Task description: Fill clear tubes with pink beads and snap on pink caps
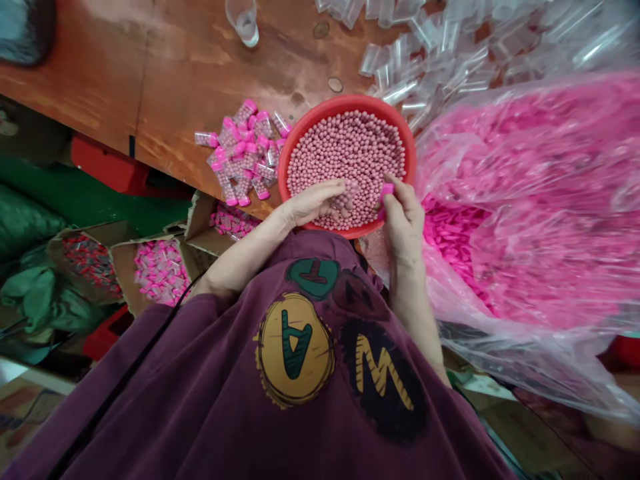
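Both bare forearms rise from the lower middle of the frame and converge toward its centre. The left grip [315, 203] lies palm down, wrist bent rightward, fingers loosely curled; how far it closes is blurred. The right grip [403, 217] stands just right of centre, wrist straight, thumb and fingertips pinched together.

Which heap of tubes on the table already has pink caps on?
The capped tubes lying left of the red bowl; the empty tubes beyond it are clear and uncapped.
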Action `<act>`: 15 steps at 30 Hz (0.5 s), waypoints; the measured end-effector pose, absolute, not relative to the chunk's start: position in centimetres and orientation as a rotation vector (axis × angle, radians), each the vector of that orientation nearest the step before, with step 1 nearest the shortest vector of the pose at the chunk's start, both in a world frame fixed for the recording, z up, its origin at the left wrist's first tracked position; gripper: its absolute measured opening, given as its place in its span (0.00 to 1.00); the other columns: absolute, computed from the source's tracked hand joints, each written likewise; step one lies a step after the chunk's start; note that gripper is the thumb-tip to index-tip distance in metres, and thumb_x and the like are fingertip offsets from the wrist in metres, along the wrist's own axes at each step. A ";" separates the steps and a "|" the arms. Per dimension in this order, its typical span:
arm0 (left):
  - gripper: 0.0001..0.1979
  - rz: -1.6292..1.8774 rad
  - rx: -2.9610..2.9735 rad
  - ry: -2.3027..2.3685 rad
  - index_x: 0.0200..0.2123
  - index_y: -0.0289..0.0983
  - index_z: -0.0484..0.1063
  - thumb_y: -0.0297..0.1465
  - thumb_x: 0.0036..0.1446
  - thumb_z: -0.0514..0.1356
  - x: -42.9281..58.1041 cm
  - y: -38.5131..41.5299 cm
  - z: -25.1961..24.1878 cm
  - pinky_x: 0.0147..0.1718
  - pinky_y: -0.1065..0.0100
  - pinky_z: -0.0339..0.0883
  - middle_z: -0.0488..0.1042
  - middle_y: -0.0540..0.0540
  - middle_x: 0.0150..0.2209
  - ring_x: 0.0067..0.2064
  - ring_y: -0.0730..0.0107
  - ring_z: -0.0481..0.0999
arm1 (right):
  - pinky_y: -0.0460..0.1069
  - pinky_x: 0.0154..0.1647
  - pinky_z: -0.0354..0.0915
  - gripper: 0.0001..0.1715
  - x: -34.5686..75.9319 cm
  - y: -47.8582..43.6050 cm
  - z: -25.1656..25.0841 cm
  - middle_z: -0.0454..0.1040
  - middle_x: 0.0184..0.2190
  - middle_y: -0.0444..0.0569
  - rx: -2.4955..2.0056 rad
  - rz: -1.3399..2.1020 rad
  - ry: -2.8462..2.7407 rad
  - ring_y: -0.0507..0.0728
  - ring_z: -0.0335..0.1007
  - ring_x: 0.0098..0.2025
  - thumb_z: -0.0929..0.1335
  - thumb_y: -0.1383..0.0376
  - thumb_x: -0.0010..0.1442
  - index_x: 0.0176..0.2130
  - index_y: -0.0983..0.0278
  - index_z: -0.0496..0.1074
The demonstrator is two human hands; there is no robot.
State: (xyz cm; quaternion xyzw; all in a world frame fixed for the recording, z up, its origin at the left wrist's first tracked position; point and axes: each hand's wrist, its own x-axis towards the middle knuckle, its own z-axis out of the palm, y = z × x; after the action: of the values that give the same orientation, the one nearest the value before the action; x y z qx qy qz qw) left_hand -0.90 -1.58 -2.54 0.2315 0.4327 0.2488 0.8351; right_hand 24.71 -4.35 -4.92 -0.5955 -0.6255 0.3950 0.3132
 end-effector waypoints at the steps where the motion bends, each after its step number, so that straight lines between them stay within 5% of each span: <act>1: 0.18 0.533 0.502 0.920 0.55 0.39 0.81 0.48 0.77 0.66 -1.2 -1.7 -2.5 0.53 0.52 0.86 0.87 0.40 0.45 0.45 0.57 0.90 | 0.63 0.54 0.86 0.33 23.5 -3.7 -4.2 0.82 0.57 0.53 -1.536 1.018 -1.694 0.62 0.84 0.50 0.64 0.40 0.84 0.74 0.52 0.76; 7: 0.18 0.571 0.587 0.935 0.48 0.41 0.80 0.50 0.75 0.68 -2.8 -2.7 -1.9 0.61 0.44 0.84 0.86 0.39 0.47 0.55 0.49 0.88 | 0.65 0.61 0.85 0.22 19.0 -1.9 -0.5 0.87 0.51 0.53 -1.468 1.024 -1.840 0.65 0.86 0.54 0.71 0.44 0.83 0.59 0.55 0.84; 15: 0.18 0.644 0.418 0.984 0.45 0.41 0.82 0.50 0.79 0.66 -3.0 -2.9 -2.3 0.52 0.52 0.84 0.84 0.42 0.39 0.48 0.54 0.86 | 0.74 0.70 0.79 0.15 19.1 -2.0 -0.9 0.86 0.60 0.53 -1.405 0.872 -2.141 0.69 0.83 0.62 0.68 0.58 0.83 0.57 0.50 0.85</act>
State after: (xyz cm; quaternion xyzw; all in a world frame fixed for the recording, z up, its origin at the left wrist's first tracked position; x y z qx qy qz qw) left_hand -2.98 -2.90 -2.32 0.1956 0.4605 0.3016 0.8116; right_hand 19.07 -2.03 -0.89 -0.5072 -0.7725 0.3149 0.2165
